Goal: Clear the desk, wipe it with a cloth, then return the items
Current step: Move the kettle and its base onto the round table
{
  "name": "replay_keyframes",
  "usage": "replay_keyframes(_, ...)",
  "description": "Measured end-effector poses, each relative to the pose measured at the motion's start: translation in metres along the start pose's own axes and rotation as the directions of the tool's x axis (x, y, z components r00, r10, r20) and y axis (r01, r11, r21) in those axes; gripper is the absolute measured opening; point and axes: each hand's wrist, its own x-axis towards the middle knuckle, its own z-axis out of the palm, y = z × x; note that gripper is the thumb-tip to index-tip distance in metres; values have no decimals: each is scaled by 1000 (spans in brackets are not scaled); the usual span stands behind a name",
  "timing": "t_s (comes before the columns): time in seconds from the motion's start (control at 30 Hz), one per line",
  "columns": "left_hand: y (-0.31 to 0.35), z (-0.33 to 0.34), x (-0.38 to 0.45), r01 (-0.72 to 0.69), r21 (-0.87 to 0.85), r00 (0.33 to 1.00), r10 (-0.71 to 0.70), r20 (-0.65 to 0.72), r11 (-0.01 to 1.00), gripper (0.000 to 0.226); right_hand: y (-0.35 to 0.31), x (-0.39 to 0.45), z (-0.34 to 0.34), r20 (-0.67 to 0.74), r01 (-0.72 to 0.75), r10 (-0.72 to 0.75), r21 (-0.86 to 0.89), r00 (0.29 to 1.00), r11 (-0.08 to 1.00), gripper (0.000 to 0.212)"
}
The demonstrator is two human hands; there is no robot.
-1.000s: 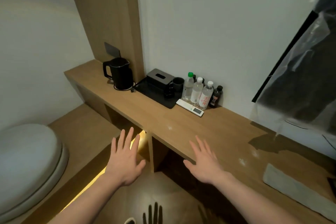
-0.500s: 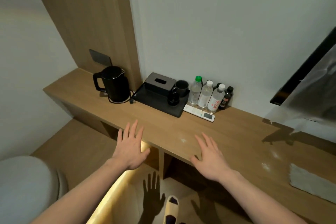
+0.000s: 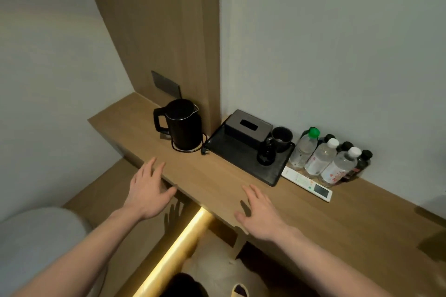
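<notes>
A long wooden desk (image 3: 313, 219) runs along the wall. On it stand a black kettle (image 3: 184, 125), a black tray (image 3: 243, 157) carrying a dark tissue box (image 3: 248, 128) and a dark mug (image 3: 281, 138), three clear water bottles (image 3: 321, 159), small dark bottles (image 3: 362, 164) behind them, and a white remote (image 3: 306, 183). My left hand (image 3: 149, 190) hovers over the desk's front edge, fingers straight and spread, holding nothing. My right hand (image 3: 260, 212) is flat over the desk surface, also holding nothing. Both are short of the tray and kettle.
A wooden wall panel (image 3: 156, 31) with a dark socket plate (image 3: 165, 83) rises behind the kettle. A lower wooden step (image 3: 96, 190) and a grey rounded seat (image 3: 36, 243) lie at the left. A lit strip (image 3: 178, 248) glows under the desk; a slipper (image 3: 240, 290) is on the floor.
The view has swung left and closer to the desk; the grey cloth at the right has left the frame. Both hands have moved forward over the desk edge, still spread and holding nothing.
</notes>
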Motion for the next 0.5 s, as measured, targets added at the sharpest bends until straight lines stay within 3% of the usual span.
replay_keyframes(0.3,-54,-54,180,131,-465,979,-187,-76,876,69,-51,93,1,-14,-102,103,30,995,994,86)
replay_keyframes(0.43,-81,-62,259,154,-552,985,-172,20,819,67,-87,144,16,-21,-229,232,100,972,968,84)
replay_keyframes(0.5,-93,-59,289,157,-576,988,-124,98,802,55,-105,168,25,-35,-297,306,152,951,943,84)
